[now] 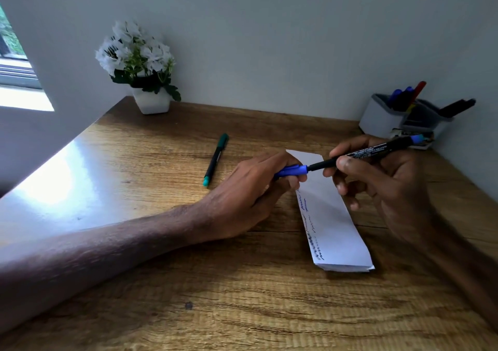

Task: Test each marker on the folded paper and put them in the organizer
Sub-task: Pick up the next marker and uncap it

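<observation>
Under everything, the table (pixel 134 283): wooden, it stands in a corner of grey walls, with a bright reflection on its left part.
Paper (pixel 336 229): folded into a long white strip, it lies flat right of centre; blue and dark scribbles run along its left edge.
Plant (pixel 140 54): white flowers in a white pot, at the far left, close to the wall.
Organizer (pixel 377 119): grey, at the far right corner; several markers (pixel 404 97) stand in it, with blue, red and black ends.
Left hand (pixel 253 189): the wrist rests on the table just left of the paper; the fingers are curled round the cap.
Right hand (pixel 385 183): above the right side of the paper; thumb and fingers pinch the barrel of the marker.
Marker (pixel 372 151): black with a blue rear end, held almost level over the far end of the paper; its thin front end meets the mouth of the cap.
Green marker (pixel 215 159): capped, it lies alone on the table left of the hands.
Cap (pixel 292 170): blue, in the left hand; I cannot tell if the tip is already inside it.
</observation>
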Motion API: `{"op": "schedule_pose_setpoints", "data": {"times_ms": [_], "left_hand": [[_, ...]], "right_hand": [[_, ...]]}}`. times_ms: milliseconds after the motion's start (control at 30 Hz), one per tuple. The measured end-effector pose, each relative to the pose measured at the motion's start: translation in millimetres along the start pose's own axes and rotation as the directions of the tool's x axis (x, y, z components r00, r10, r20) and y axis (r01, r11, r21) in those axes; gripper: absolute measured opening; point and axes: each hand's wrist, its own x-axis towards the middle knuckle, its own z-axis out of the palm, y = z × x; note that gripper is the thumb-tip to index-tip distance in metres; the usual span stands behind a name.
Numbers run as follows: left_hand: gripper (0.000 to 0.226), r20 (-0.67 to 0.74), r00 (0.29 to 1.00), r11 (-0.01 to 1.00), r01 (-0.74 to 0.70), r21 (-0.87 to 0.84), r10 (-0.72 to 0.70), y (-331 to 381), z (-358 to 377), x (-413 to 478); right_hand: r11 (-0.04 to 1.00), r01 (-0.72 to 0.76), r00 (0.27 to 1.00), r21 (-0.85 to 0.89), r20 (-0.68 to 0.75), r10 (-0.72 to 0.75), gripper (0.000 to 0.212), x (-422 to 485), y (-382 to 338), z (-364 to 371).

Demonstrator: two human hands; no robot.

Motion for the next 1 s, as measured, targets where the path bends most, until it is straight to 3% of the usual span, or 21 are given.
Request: {"op": "schedule_pose_setpoints", "data": {"times_ms": [533, 767, 1000], "left_hand": [[0.024, -0.012, 1.0, 0.988, -0.025, -0.152, 0.024, 0, -3, 0], [0.021, 0.025, 0.993, 0.971, 0.116, -0.21, -0.113, -2, -2, 5], [0.019, -0.157, 0.975, 0.917, 0.087, -0.39, -0.16, -6, -5, 15]], "right_hand": [[0.996, 0.012, 0.998, -0.09, 0.056, -0.008, 0.022, 3, 1, 16], [0.989, -0.03, 0.998, -0.146, 0.043, 0.037, 0.021, 9, -1, 14], [0.97, 0.014, 1.0, -0.242, -0.012, -0.017, 0.023, 18, -5, -12]]}}
